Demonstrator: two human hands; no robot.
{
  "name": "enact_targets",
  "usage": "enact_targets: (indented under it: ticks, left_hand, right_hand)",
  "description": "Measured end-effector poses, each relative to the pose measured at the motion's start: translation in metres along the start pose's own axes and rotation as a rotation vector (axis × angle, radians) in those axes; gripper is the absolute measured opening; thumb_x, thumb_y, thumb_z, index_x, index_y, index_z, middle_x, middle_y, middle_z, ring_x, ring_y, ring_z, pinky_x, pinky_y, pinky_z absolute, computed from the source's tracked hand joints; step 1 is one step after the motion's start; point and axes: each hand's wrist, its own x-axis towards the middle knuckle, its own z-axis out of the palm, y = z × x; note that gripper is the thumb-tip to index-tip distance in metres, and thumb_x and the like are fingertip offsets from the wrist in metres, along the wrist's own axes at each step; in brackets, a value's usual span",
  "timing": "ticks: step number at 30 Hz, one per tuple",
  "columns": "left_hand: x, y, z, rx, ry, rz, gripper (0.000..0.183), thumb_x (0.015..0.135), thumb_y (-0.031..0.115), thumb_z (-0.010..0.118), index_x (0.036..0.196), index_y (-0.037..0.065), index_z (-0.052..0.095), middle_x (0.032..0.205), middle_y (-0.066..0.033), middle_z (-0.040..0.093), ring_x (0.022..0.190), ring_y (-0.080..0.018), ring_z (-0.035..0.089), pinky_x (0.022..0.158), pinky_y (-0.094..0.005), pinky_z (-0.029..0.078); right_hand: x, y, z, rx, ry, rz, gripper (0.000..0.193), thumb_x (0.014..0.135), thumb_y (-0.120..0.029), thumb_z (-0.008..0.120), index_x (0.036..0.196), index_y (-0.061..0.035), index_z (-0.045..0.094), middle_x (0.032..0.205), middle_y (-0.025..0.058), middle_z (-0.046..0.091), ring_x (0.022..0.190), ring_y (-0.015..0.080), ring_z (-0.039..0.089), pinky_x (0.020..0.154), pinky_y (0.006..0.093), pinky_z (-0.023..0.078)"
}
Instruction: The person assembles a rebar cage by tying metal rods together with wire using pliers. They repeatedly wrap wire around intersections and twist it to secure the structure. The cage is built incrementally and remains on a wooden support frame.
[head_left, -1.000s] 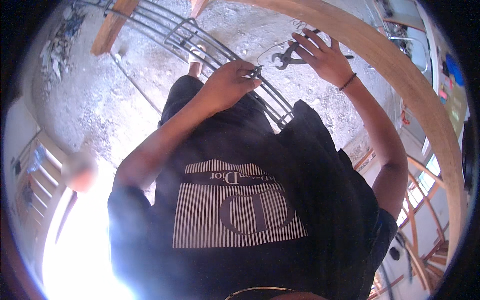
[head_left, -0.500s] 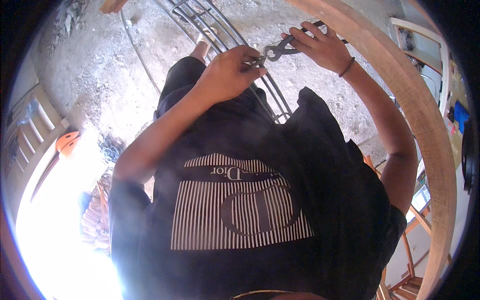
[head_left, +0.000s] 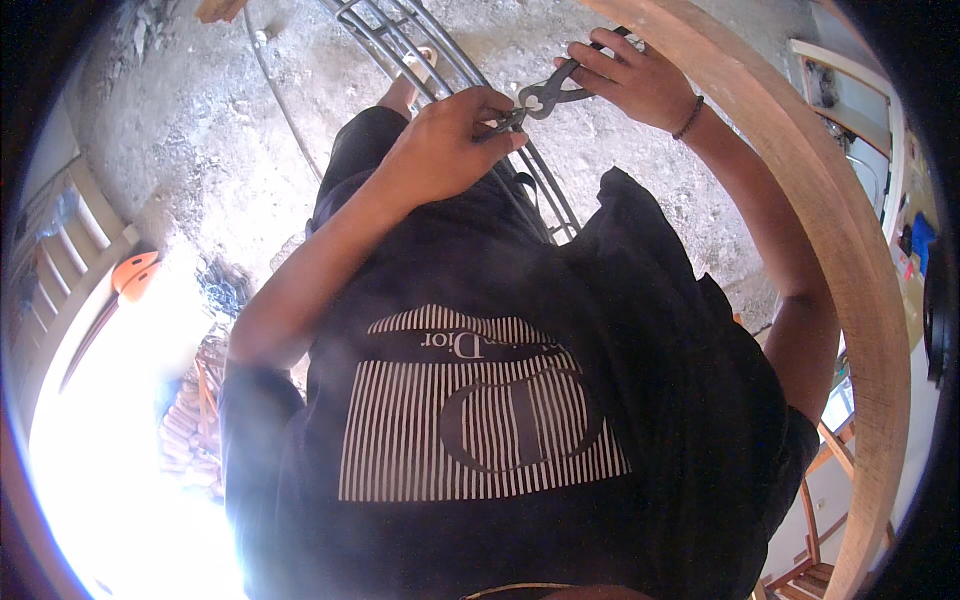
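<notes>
A pair of dark steel pincers is gripped in my right hand, its fingers around the handles. The round jaws lie close by the fingertips of my left hand. Those fingers are closed in a pinch on a thin dark metal piece, which looks like wire; its far end is hidden by the fingers. Beneath my left hand runs a long frame of steel reinforcing bars, with crosswise ties. Its near end reaches my lap. Whether the jaws bite on the metal piece is too small to tell.
A curved-looking wooden beam passes close on the right, beside my right arm. The floor is rough grey concrete with a thin rod on it. An orange object stands at left, near strong glare. Wooden furniture is lower right.
My right hand and the pincers have shifted slightly left. My left hand has also moved a little left, keeping its pinch. The view has shifted slightly.
</notes>
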Motion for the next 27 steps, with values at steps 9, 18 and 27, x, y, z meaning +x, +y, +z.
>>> enact_targets:
  ticks: [9,18,27]
  left_hand:
    - [0.028,0.012,-0.031,0.453,-0.17,0.144,0.03,0.095,0.032,0.064,0.108,0.005,0.068,0.094,-0.0204,0.071,0.091,-0.038,0.07,0.083,-0.0445,0.054]
    - [0.146,0.004,0.025,0.536,-0.659,0.086,0.048,0.086,0.048,0.074,0.108,0.005,0.072,0.104,-0.0106,0.072,0.092,-0.0268,0.068,0.077,-0.0386,0.055]
    - [0.136,0.027,0.04,0.219,-0.784,-0.24,0.054,0.089,0.057,0.068,0.088,0.003,0.068,0.072,-0.0024,0.061,0.058,-0.0114,0.054,0.056,-0.0266,0.04]
  right_hand:
    - [-0.001,0.003,0.008,-0.006,0.101,-0.044,0.02,0.075,-0.023,0.072,0.094,-0.027,0.067,0.124,-0.0105,0.061,0.119,0.015,0.054,0.1,0.035,0.045]
    - [0.005,0.004,0.005,0.067,0.112,-0.02,0.023,0.073,-0.023,0.076,0.094,-0.0235,0.067,0.116,-0.0052,0.063,0.112,0.0163,0.059,0.097,0.038,0.047]
    - [0.001,0.003,-0.017,0.417,-0.03,0.242,0.022,0.081,-0.024,0.068,0.096,-0.0116,0.058,0.089,0.0069,0.062,0.082,0.0266,0.062,0.073,0.0407,0.049]
